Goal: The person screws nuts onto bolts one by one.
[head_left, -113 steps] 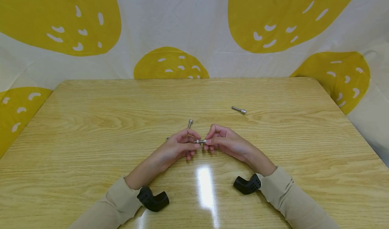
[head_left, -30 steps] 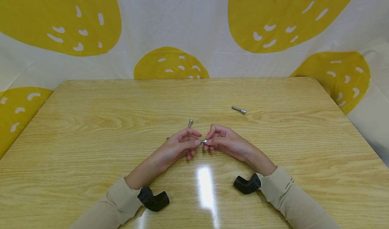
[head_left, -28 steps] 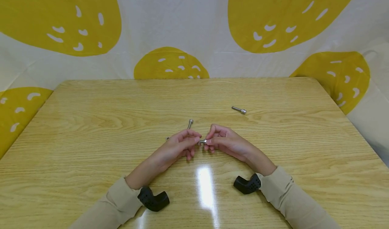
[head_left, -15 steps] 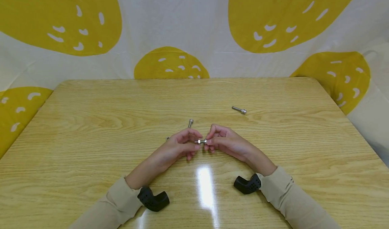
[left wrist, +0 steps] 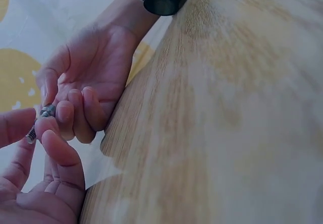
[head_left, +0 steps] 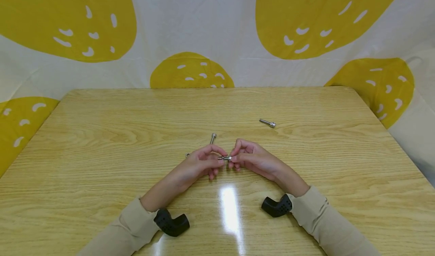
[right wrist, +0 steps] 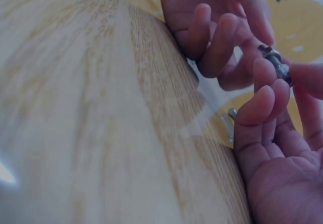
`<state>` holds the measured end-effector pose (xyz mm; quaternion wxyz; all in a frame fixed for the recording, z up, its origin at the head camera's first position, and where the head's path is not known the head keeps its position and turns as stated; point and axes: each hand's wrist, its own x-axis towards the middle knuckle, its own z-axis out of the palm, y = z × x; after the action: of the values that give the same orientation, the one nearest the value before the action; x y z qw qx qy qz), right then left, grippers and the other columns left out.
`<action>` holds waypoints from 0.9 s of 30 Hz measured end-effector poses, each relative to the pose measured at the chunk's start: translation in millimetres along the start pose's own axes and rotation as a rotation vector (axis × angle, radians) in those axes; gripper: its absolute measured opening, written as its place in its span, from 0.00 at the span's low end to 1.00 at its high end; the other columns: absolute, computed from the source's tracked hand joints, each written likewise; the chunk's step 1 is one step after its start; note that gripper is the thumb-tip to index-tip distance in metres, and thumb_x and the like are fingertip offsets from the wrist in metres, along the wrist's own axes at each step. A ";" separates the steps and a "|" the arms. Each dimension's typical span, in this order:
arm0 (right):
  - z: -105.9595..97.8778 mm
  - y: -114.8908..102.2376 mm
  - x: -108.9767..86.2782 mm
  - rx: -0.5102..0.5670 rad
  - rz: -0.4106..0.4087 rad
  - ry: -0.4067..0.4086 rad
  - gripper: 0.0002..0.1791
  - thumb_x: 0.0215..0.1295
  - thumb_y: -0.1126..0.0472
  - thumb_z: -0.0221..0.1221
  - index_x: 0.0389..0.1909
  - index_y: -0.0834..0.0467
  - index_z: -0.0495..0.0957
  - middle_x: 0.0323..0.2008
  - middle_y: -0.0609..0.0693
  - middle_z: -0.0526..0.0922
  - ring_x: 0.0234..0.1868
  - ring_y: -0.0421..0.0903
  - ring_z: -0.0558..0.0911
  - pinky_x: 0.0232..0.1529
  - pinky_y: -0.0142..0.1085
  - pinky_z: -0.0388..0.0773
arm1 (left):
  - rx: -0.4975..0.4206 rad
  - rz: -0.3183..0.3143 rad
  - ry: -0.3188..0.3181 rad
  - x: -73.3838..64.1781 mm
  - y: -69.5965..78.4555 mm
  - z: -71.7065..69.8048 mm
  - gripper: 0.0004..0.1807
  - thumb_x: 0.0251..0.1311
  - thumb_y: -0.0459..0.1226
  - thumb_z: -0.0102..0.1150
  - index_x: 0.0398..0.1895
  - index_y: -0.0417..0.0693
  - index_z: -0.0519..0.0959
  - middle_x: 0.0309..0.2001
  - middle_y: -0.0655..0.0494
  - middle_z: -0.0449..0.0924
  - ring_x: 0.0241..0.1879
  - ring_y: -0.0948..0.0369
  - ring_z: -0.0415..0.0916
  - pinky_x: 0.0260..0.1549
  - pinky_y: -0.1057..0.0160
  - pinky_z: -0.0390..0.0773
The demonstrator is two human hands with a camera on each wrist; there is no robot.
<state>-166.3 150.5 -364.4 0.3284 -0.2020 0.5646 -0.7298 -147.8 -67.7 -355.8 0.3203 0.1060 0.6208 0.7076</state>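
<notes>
Above the table's middle, my right hand (head_left: 253, 158) pinches a small silver bolt (head_left: 225, 158) by its head, between thumb and forefinger. The threaded end points left. My left hand (head_left: 200, 162) has its thumb and forefinger around the nut (right wrist: 271, 53) on the shank, its other fingers loosely bent. In the left wrist view the bolt's thread pokes out between the fingers of both hands. A second bolt (head_left: 213, 137) lies just beyond the left hand, its lower end hidden behind the fingers. Left of that hand, a small metal ring-shaped piece (head_left: 187, 155) shows partly.
Another bolt (head_left: 267, 123), with a nut near its head, lies farther back on the right of the wood-grain table (head_left: 136, 112). A white cloth with yellow shapes (head_left: 190, 71) hangs behind the far edge. Black curved mounts (head_left: 171, 222) sit at both wrists.
The left thumb and forefinger have covered the nut, drawn back to bare it, and now close toward it again. The right hand stays still on the bolt; the loose bolts have not moved.
</notes>
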 end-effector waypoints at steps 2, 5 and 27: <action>0.3 -0.3 -0.2 -0.003 -0.002 -0.003 0.07 0.66 0.70 0.47 0.35 0.56 0.70 0.32 0.48 0.81 0.33 0.41 0.78 0.35 0.30 0.73 | -0.015 0.003 0.001 -0.1 0.1 -0.3 0.15 0.61 0.32 0.54 0.51 0.42 0.69 0.30 0.56 0.74 0.27 0.63 0.70 0.25 0.69 0.72; 0.4 -0.3 -0.1 -0.001 -0.003 -0.006 0.06 0.66 0.70 0.47 0.35 0.56 0.70 0.32 0.48 0.81 0.34 0.41 0.78 0.35 0.30 0.73 | -0.016 -0.005 0.007 0.2 0.5 -0.3 0.18 0.62 0.34 0.53 0.54 0.42 0.67 0.30 0.55 0.74 0.27 0.63 0.70 0.25 0.69 0.73; -0.5 0.9 0.9 0.000 -0.005 -0.006 0.07 0.65 0.71 0.47 0.35 0.56 0.70 0.32 0.48 0.81 0.34 0.41 0.78 0.35 0.30 0.73 | -0.002 -0.036 0.027 1.1 0.3 0.2 0.19 0.64 0.38 0.52 0.55 0.39 0.66 0.29 0.56 0.73 0.25 0.64 0.69 0.24 0.70 0.72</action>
<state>-167.1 150.1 -365.5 0.3283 -0.2053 0.5632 -0.7300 -148.6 -66.9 -355.8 0.3245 0.0848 0.6262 0.7039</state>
